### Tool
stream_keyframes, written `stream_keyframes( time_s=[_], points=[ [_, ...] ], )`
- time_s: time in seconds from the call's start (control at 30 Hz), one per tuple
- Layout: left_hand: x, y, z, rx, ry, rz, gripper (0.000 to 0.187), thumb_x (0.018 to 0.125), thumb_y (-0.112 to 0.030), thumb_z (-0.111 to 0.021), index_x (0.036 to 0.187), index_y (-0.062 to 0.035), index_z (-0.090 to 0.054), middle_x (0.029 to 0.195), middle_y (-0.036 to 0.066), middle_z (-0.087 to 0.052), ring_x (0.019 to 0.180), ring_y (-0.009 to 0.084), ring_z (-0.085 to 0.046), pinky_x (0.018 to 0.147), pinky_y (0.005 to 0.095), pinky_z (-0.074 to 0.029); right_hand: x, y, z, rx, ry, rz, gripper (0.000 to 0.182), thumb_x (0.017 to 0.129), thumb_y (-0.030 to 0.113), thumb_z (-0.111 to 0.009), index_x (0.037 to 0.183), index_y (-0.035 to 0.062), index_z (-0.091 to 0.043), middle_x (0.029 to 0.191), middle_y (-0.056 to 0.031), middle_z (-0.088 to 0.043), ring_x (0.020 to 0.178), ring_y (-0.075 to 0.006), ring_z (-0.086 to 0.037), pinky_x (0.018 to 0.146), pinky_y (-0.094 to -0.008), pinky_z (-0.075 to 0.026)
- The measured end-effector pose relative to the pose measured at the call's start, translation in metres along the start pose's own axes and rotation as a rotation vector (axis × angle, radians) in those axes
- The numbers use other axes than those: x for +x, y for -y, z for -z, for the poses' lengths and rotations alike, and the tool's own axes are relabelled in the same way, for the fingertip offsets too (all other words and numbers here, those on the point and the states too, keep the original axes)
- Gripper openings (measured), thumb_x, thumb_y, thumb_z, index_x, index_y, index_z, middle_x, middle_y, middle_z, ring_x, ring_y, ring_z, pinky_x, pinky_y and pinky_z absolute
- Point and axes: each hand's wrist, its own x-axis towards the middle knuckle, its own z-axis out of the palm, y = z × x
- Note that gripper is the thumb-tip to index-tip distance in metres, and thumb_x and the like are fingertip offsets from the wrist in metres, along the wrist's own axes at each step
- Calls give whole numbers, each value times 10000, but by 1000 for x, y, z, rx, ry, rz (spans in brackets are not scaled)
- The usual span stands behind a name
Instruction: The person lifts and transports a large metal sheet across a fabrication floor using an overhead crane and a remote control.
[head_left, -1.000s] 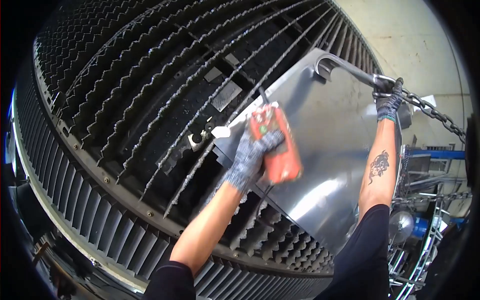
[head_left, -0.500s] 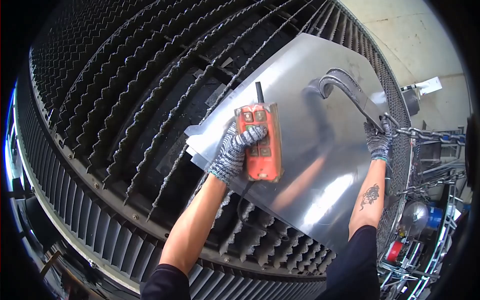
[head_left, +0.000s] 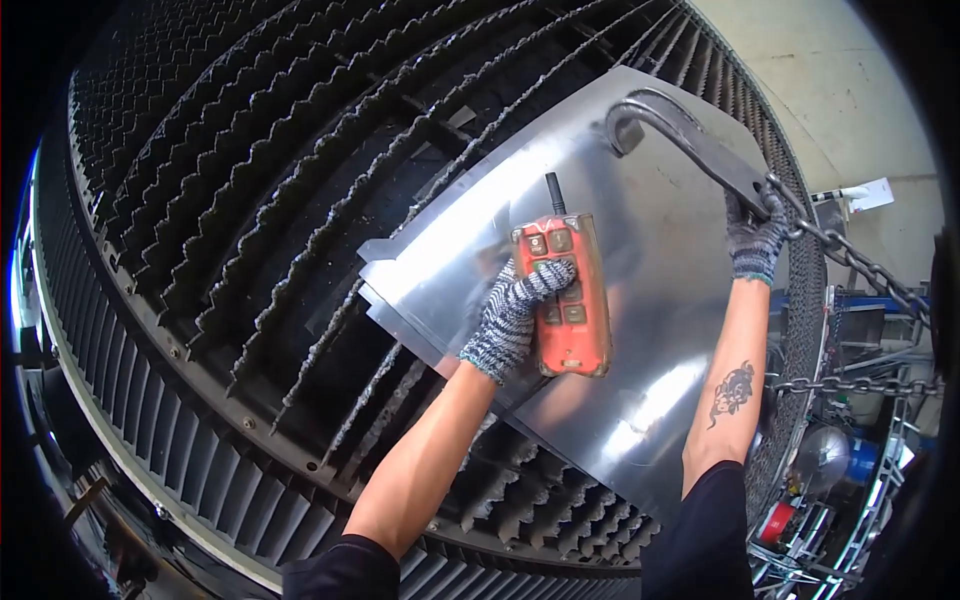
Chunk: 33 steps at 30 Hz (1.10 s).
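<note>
My left hand (head_left: 515, 315), in a striped knit glove, is wrapped round a red remote control (head_left: 580, 335) with a short black antenna, its thumb lying on the buttons. At the right, my right hand (head_left: 755, 235), gloved too, grips the lower end of a curved metal hook (head_left: 690, 140) where a chain (head_left: 850, 257) joins it. The hook's curved end points to the upper left over a shiny metal sheet (head_left: 660, 250). That sheet lies on rows of jagged metal slats (head_left: 300, 190); whether the hook touches it cannot be told.
A ridged curved rim (head_left: 170, 440) runs round the slats at the left and bottom. Past the right edge are a second chain (head_left: 850, 386), a blue object (head_left: 863, 460), a red object (head_left: 777, 522) and metal frames. Pale floor (head_left: 830, 100) shows at the upper right.
The remote and my left hand have shifted right. My right hand has risen slightly, and the hook has moved up and left, with its chain now slanting down to the right.
</note>
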Motion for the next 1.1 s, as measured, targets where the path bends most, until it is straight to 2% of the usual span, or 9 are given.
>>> stream_keyframes(
  time_s=[0.1,0.2,0.33,0.6,0.63,0.73,0.87,1.0,1.1],
  points=[
    [-4,9,-12,-34,11,19,473,751,-241,-746,1146,-69,-551,986,32,-613,880,156,-613,798,321,-527,1,-17,-20,54,45,21,251,719,113,-628,968,83,-636,1033,-128,-616,950,-316,-618,790,-521,-581],
    [-3,15,-14,-44,2,22,470,762,-233,-744,1149,-58,-542,987,39,-611,878,158,-617,790,318,-534,9,-38,-41,136,99,-75,222,728,104,-615,948,78,-634,994,-119,-617,924,-319,-621,791,-527,-579],
    [-5,14,-9,-101,-58,7,468,773,-212,-742,1158,-49,-532,988,42,-612,882,167,-625,777,333,-548,21,-69,-81,149,-4,-49,224,731,102,-603,952,75,-626,1008,-129,-598,941,-310,-603,813,-518,-573],
    [13,32,11,-258,-44,82,470,806,-334,-712,1169,-83,-550,1014,45,-615,880,163,-619,765,330,-536,56,-94,-69,192,14,-93,272,749,92,-613,1020,76,-604,1040,-130,-581,933,-307,-601,808,-483,-578],
    [12,37,16,-235,-28,118,571,786,-428,-700,1190,-60,-535,1023,109,-621,915,249,-626,810,405,-530,54,-96,-60,145,23,-86,261,759,106,-614,1020,99,-609,1023,-122,-583,906,-308,-604,782,-477,-583],
    [3,27,7,-188,-50,128,675,780,-540,-660,1210,-38,-522,1020,182,-627,944,346,-631,860,491,-520,58,-113,-45,155,-48,-100,246,765,115,-620,1010,102,-610,1019,-107,-583,864,-298,-609,772,-453,-588],
    [-5,14,-6,-161,-77,164,682,750,-523,-693,1194,-31,-533,981,181,-628,903,320,-643,855,494,-526,58,-119,-25,60,-54,-249,179,776,211,-651,941,143,-638,916,-89,-619,776,-248,-607,704,-424,-550],
    [-9,11,-11,-187,-50,199,669,738,-483,-708,1187,-18,-535,948,186,-639,827,328,-657,850,502,-531,57,-128,-18,-1,-35,-142,250,773,332,-685,937,149,-639,846,-81,-622,783,-245,-600,674,-424,-526],
    [-8,10,-10,-244,-39,232,659,747,-473,-699,1187,-10,-534,943,202,-641,820,341,-657,834,501,-535,47,-127,-25,-24,-35,-110,408,791,433,-663,1056,138,-566,1001,-96,-577,829,-269,-596,661,-452,-529]
  ],
)
